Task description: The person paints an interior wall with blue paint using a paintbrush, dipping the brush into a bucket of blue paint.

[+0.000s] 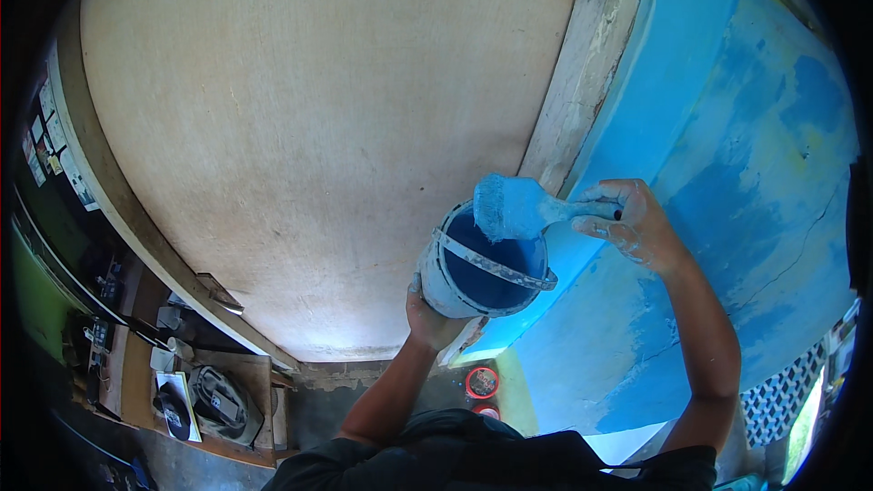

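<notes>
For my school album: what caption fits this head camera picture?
Left hand holds up a paint bucket; right hand rests a blue-coated brush over it.

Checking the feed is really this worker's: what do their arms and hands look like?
Both forearms are bare, with no gloves, watch or rings visible. The right hand is flecked with pale blue paint; the left hand looks cleaner. A dark garment covers the shoulders.

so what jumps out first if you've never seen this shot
The eye goes first to the blue-loaded paintbrush at centre, gripped by the right hand over a small paint bucket that the left hand holds from below. Behind them, a bright blue painted wall fills the right side, against a big pale plywood panel on the left.
</notes>
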{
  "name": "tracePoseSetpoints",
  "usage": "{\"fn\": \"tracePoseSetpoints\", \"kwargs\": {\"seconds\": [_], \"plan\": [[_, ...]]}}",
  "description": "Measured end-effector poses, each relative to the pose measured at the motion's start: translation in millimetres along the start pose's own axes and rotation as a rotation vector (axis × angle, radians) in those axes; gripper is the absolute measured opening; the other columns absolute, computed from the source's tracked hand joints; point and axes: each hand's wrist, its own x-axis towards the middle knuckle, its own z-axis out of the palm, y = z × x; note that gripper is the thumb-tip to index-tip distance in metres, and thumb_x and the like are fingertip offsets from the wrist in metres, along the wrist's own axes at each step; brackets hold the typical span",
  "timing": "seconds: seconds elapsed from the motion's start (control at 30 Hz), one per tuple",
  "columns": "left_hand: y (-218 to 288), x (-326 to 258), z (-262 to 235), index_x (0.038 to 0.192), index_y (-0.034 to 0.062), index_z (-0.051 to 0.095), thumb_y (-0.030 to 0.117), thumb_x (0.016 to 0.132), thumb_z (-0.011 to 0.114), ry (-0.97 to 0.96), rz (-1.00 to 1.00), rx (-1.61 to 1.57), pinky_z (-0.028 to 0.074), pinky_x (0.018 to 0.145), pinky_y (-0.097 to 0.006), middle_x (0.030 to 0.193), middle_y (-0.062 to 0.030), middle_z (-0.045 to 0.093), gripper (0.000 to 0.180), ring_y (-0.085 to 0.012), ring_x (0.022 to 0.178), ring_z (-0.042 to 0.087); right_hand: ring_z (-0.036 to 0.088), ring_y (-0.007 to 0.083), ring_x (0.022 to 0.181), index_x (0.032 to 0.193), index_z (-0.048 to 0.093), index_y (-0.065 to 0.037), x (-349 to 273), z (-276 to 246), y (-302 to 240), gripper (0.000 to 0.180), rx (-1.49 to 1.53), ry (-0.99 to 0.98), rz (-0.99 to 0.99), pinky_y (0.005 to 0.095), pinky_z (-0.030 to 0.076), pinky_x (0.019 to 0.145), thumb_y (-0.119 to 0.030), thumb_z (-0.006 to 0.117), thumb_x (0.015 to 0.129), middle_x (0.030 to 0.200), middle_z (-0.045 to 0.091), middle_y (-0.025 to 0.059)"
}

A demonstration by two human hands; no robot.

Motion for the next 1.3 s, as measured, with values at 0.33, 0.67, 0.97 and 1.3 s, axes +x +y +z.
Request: {"fn": "tracePoseSetpoints", "kwargs": {"seconds": [0.33, 0.67, 0.97, 1.3], "plan": [[-0.1, 21.9, 53.0, 0.164, 0.0238, 0.033, 0.074, 0.095, 0.04, -0.169, -0.013, -0.011, 0.029, 0.115, -0.074, 0.17, -0.012, 0.031, 0.086, -0.0434, 0.153, 0.034, 0.054, 0.0085, 0.059, 0.111, 0.074, 0.001, -17.6, -61.7, -31.5, 0.031, 0.445, 0.233, -0.156, 0.0249, 0.039, 0.053, -0.016, 0.081, 0.086, 0.073, 0.069, 0.0062], [-21.2, 22.9, 110.4, 0.166, 0.0215, 0.025, 0.072, 0.097, 0.036, -0.143, -0.071, -0.049, 0.025, 0.116, -0.076, 0.171, -0.0158, 0.023, 0.086, -0.0473, 0.155, 0.027, 0.06, 0.0099, 0.062, 0.105, 0.075, 0.003, -29.6, -67.2, -38.1, 0.029, 0.534, 0.223, -0.381, 0.0249, 0.045, 0.054, -0.008, 0.086, 0.082, 0.078, 0.071, 0.0083], [-39.9, 21.3, 142.5, 0.166, 0.0222, 0.026, 0.069, 0.1, 0.03, -0.144, 0.007, 0.021, 0.027, 0.115, -0.073, 0.171, -0.0151, 0.025, 0.08, -0.0452, 0.154, 0.029, 0.059, 0.0074, 0.073, 0.104, 0.074, 0.0, -45.7, -96.7, -42.0, 0.028, 0.467, 0.37, -0.489, 0.0234, 0.049, 0.064, -0.006, 0.087, 0.081, 0.085, 0.069, 0.0039], [-57.7, 49.1, 197.8, 0.165, 0.0219, 0.027, 0.066, 0.103, 0.021, -0.193, 0.041, 0.084, 0.034, 0.112, -0.068, 0.168, -0.0152, 0.028, 0.077, -0.0421, 0.15, 0.036, 0.063, 0.0139, 0.088, 0.11, 0.072, 0.003, -55.1, -134.8, -52.3, 0.024, 0.147, 0.509, -0.822, 0.0304, 0.053, 0.082, -0.007, 0.077, 0.089, 0.098, 0.071, 0.0096]]}}
